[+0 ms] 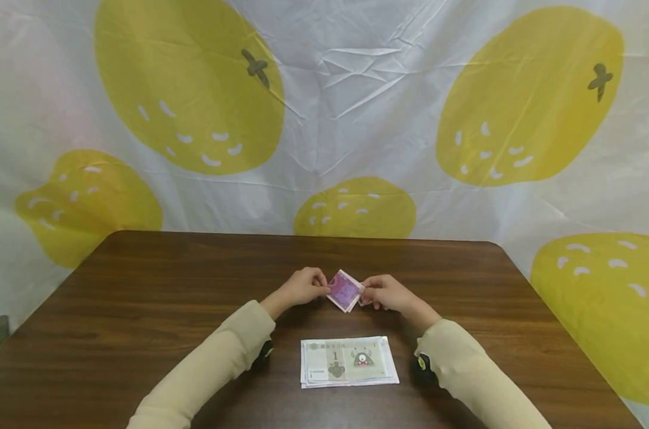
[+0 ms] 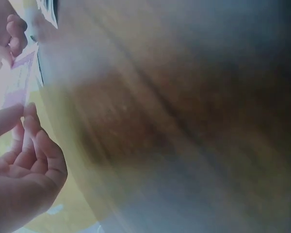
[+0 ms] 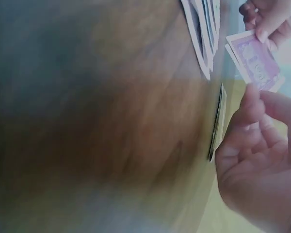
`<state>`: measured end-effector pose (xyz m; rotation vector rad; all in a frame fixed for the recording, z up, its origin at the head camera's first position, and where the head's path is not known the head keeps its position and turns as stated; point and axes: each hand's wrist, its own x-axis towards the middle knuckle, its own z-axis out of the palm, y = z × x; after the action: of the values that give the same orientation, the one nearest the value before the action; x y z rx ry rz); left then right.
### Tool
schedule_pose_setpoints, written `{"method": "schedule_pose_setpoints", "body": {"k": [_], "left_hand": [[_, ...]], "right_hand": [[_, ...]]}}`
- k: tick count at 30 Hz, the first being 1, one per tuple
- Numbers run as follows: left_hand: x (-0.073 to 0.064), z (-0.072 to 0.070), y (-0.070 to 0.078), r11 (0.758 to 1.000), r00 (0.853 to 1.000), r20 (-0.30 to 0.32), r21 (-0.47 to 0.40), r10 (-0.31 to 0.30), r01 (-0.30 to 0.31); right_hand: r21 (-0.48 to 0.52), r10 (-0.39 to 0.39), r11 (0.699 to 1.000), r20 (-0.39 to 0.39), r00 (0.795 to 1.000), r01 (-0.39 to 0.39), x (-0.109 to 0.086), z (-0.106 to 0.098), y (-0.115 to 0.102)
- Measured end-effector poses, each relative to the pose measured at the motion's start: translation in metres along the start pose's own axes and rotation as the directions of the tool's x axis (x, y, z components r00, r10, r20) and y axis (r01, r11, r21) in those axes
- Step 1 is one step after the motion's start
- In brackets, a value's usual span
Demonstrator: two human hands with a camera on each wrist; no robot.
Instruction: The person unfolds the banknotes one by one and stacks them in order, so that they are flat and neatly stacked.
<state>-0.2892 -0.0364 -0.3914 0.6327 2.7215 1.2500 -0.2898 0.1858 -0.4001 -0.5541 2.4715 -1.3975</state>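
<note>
Above the table's middle, a purple banknote (image 1: pixel 344 291) is held at a slant like a diamond; it looks folded, with pale layered edges. My left hand (image 1: pixel 305 287) pinches its left corner between thumb and fingertips. On the opposite corner, the right hand (image 1: pixel 387 293) pinches the same note. In the right wrist view the purple note (image 3: pixel 257 60) shows a printed face and a second layer behind it. Nearer to me, a pile of pale banknotes (image 1: pixel 348 361) lies flat, its top note greenish and marked 1.
The dark brown wooden table (image 1: pixel 206 268) has rounded far corners. Behind it hangs a white cloth (image 1: pixel 356 119) with yellow lemon prints. A thin flat thing (image 3: pixel 217 124) lies on the table near the right hand in the right wrist view; its kind is unclear.
</note>
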Motion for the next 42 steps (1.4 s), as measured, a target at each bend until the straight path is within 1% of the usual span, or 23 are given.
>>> {"method": "schedule_pose_setpoints", "body": {"k": [4,8,11,14,18,23,27,31,34,37,40,42], "left_hand": [[-0.002,-0.001,0.0,0.996,0.999,0.042,-0.088,-0.007,0.011],[-0.002,0.0,-0.005,0.992,0.998,0.065,-0.125,0.026,-0.018],[-0.003,0.001,-0.007,0.989,0.996,0.081,-0.141,0.046,-0.034],[-0.005,0.001,-0.005,0.983,0.995,0.09,-0.18,0.051,-0.034],[-0.007,0.001,-0.002,0.977,0.994,0.082,-0.205,0.079,-0.06],[-0.01,0.002,0.0,0.976,0.988,0.078,-0.187,0.131,-0.115],[-0.013,0.001,0.002,0.971,0.978,0.098,-0.172,0.187,-0.168],[-0.014,0.002,0.002,0.966,0.966,0.124,-0.154,0.227,-0.207],[-0.015,0.002,0.003,0.962,0.959,0.118,-0.124,0.257,-0.242],[-0.015,0.002,0.003,0.956,0.953,0.1,-0.096,0.287,-0.277],[-0.015,0.003,0.004,0.952,0.949,0.09,-0.078,0.301,-0.295],[-0.015,0.003,0.005,0.951,0.947,0.095,-0.069,0.307,-0.301]], "right_hand": [[0.039,-0.035,0.999,0.026,0.999,0.034,-0.004,-0.004,-0.001],[0.038,-0.052,0.998,0.04,0.998,0.05,-0.008,-0.005,0.0],[0.03,-0.051,0.998,0.049,0.997,0.049,-0.01,-0.005,0.001],[0.03,-0.039,0.999,0.057,0.998,0.037,-0.013,-0.004,0.0],[0.037,-0.025,0.999,0.06,0.998,0.023,-0.016,-0.003,0.0],[0.036,-0.017,0.999,0.054,0.998,0.015,-0.019,-0.001,-0.004],[0.041,-0.013,0.999,0.054,0.998,0.011,-0.025,-0.001,-0.014],[0.042,-0.009,0.999,0.05,0.999,0.007,-0.034,-0.001,-0.029],[0.047,-0.003,0.999,0.046,0.999,0.001,-0.037,0.0,-0.035],[0.057,-0.001,0.998,0.051,0.999,-0.002,-0.039,0.001,-0.036],[0.069,-0.006,0.998,0.056,0.998,0.002,-0.038,0.003,-0.034],[0.078,-0.023,0.997,0.059,0.998,0.018,-0.036,0.004,-0.03]]}}
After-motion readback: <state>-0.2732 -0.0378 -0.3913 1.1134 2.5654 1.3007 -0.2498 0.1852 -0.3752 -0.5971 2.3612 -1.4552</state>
